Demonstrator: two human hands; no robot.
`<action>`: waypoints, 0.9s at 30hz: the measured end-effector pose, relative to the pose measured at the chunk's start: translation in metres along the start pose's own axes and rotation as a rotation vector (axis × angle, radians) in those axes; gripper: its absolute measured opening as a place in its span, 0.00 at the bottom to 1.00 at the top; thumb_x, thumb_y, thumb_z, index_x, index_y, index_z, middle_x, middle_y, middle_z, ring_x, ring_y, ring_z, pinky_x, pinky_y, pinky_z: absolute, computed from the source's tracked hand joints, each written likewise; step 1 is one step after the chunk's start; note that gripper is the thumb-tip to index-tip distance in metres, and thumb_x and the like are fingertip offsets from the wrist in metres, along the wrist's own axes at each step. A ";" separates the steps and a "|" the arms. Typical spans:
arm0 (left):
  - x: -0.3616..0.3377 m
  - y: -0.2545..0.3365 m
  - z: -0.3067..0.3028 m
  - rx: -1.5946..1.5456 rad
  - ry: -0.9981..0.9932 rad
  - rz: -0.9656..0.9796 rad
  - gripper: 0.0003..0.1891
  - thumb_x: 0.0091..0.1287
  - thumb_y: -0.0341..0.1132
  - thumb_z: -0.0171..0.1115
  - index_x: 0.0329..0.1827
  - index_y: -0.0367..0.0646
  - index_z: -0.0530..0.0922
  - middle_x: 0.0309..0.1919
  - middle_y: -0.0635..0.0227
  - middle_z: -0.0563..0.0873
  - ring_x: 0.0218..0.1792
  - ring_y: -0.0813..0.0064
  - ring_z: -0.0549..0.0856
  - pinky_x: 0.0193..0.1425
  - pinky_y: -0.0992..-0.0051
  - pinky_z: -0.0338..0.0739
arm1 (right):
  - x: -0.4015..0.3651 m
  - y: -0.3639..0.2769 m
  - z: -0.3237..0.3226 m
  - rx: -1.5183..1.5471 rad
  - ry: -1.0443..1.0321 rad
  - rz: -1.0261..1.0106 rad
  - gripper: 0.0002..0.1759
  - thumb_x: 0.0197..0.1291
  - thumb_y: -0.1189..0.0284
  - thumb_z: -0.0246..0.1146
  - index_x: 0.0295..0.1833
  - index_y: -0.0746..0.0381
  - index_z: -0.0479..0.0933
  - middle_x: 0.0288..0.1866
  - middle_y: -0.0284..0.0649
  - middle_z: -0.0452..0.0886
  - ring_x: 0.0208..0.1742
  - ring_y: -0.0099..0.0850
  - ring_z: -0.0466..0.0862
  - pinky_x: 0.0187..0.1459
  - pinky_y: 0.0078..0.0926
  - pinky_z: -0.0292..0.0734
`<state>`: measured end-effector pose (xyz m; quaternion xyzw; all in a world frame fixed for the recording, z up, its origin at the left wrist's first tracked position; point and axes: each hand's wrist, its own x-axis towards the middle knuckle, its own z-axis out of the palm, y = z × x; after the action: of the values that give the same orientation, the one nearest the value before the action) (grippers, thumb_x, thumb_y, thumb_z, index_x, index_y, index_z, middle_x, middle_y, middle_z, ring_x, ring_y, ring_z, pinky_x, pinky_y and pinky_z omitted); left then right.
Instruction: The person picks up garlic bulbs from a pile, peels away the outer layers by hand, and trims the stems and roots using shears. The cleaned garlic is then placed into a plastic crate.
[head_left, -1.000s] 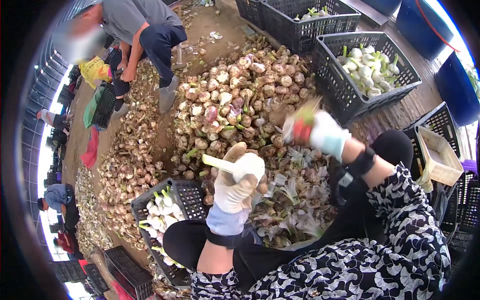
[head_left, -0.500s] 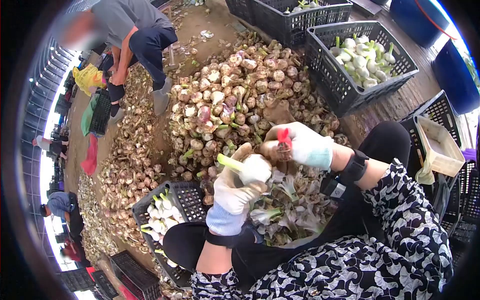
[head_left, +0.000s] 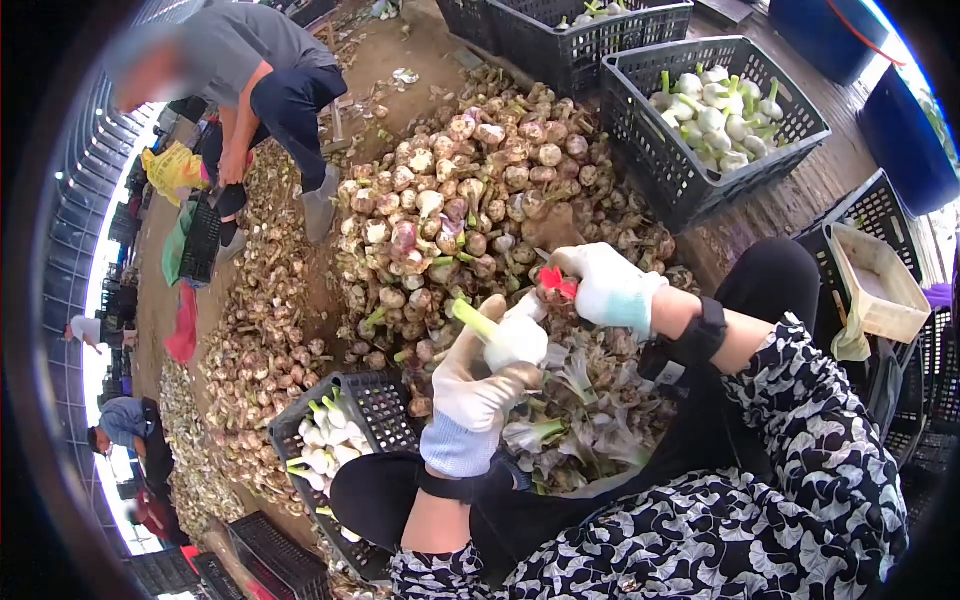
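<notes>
My left hand (head_left: 478,385) is clenched round a bulb (head_left: 518,340) at centre. My right hand (head_left: 608,285) pinches a red cutter (head_left: 556,283) against it. Crate (head_left: 385,410) at 7 o'clock is part-filled with cleaned bulbs. Pile (head_left: 470,190) at 12 o'clock lies untrimmed, so I judge most work is left.

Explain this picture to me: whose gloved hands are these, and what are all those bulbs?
One camera, worn on a person's head, looks down at their own gloved hands. The left hand wraps its fingers round a peeled white garlic bulb; the right hand holds a small red-handled tool close to it. Ahead, a heap of unpeeled bulbs lies on the ground. A black crate holds cleaned white bulbs. Husks lie by the knees, and another person bends nearby.
</notes>
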<state>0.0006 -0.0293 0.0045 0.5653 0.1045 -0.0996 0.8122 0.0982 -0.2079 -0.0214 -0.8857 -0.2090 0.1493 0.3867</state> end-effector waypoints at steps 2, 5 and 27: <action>0.003 -0.003 -0.004 -0.076 -0.003 0.016 0.35 0.49 0.10 0.56 0.65 0.33 0.60 0.51 0.58 0.76 0.44 0.72 0.79 0.47 0.76 0.77 | 0.005 0.014 0.008 0.100 -0.073 -0.055 0.14 0.52 0.69 0.62 0.42 0.65 0.76 0.30 0.47 0.80 0.32 0.36 0.80 0.34 0.29 0.72; 0.007 -0.006 -0.006 0.020 0.067 0.185 0.39 0.49 0.11 0.56 0.67 0.34 0.55 0.51 0.53 0.75 0.42 0.70 0.79 0.47 0.75 0.77 | -0.016 -0.020 0.000 1.138 -0.279 0.046 0.19 0.62 0.73 0.55 0.58 0.67 0.67 0.34 0.33 0.76 0.35 0.16 0.72 0.35 0.18 0.69; 0.011 -0.002 -0.051 -0.798 0.191 0.078 0.16 0.64 0.33 0.48 0.53 0.38 0.73 0.37 0.56 0.83 0.33 0.67 0.84 0.42 0.68 0.80 | -0.005 -0.003 0.033 -0.281 -0.120 -0.223 0.15 0.48 0.69 0.61 0.43 0.62 0.76 0.41 0.47 0.77 0.45 0.44 0.78 0.49 0.33 0.73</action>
<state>0.0078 0.0172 -0.0177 0.2161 0.1881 0.0325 0.9575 0.0789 -0.1877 -0.0406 -0.8918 -0.3472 0.1277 0.2604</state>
